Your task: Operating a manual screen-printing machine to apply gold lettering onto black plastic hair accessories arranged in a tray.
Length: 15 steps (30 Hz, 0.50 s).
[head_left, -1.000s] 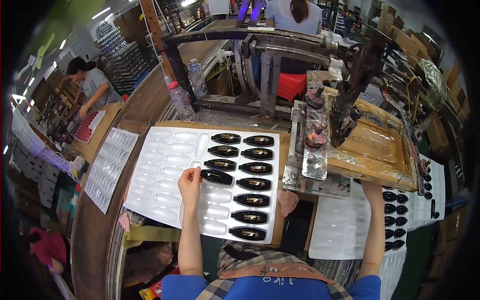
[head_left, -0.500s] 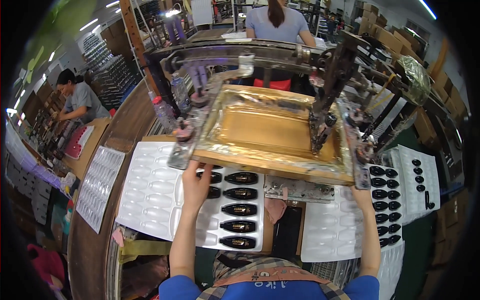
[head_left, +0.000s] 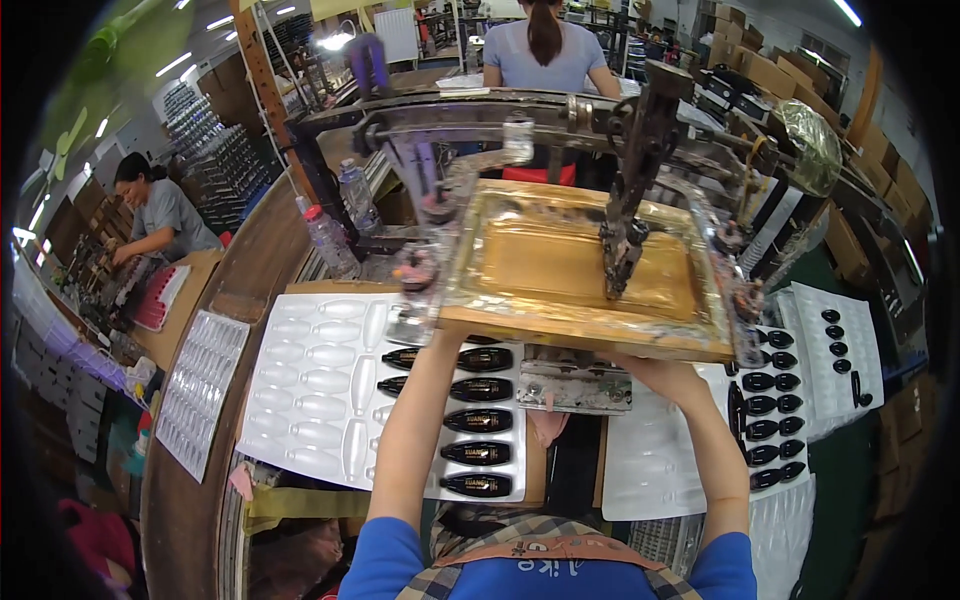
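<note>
Though grip is unclear, both hands reach under the wooden frame.

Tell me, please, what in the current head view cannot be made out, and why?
All in the head view:
Left hand: mostly hidden under the amber frame; its grip is unclear.
Right hand: fingertips hidden under the same frame.
Metal plate: back part covered by the frame.
Person in pink, lower left: cut off by the dark rim.
</note>
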{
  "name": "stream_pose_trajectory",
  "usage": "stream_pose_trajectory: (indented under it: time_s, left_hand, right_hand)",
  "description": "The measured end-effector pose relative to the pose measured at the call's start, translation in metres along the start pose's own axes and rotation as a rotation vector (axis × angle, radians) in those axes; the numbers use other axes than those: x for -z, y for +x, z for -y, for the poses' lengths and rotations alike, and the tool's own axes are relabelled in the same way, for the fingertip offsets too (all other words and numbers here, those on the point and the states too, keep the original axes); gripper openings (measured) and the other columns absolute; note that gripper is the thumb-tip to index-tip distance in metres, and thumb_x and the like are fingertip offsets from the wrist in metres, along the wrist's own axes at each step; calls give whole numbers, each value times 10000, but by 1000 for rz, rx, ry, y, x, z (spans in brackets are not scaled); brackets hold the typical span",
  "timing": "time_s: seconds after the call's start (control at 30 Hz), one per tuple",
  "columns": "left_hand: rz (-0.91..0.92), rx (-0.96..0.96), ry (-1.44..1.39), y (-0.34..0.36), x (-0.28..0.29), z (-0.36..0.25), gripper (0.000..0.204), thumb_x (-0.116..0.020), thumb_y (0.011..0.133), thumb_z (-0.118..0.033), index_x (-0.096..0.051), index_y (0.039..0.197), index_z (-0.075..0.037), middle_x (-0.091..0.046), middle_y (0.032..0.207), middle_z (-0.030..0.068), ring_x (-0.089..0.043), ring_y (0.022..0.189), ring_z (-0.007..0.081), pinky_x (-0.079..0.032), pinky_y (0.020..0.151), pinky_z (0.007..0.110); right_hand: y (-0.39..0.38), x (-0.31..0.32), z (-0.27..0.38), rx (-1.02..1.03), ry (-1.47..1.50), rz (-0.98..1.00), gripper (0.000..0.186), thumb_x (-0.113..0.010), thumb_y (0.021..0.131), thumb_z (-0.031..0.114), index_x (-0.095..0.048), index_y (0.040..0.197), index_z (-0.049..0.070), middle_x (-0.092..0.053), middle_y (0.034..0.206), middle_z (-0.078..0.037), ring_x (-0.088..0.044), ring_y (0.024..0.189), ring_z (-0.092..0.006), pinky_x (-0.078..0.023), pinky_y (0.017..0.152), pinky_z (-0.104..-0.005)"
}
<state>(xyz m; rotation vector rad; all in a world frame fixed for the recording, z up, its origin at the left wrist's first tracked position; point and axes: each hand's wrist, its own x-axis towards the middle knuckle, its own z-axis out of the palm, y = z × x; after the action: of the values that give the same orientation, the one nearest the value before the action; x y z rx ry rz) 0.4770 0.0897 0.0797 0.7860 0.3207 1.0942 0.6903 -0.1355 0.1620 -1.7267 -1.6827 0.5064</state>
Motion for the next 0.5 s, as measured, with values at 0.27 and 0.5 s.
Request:
stream_pose_trajectory:
  time_s: [0.27,0.5]
  left_hand:
    - [-426,-299,835,-137,38,-84,123,-568,814,-64,-595,862,46,-596,792,40,-533,731,85,-421,680,198]
    - [-591,-182,902,-178,86,-59,159,-573,821,-122,-589,795,34,-561,685,17,-493,621,62,-387,576,178]
  right_hand:
    - [-2,0,18,-227,-79,102,479,-585,778,304,-471,1119,-13,-511,1103,-191,-458,1055,-314,-348,900,-353]
    - [-23,14,-148,-227,-63,-203,396,-471,839,252,-453,1157,16,-492,1141,-156,-454,1061,-303,-341,911,-348]
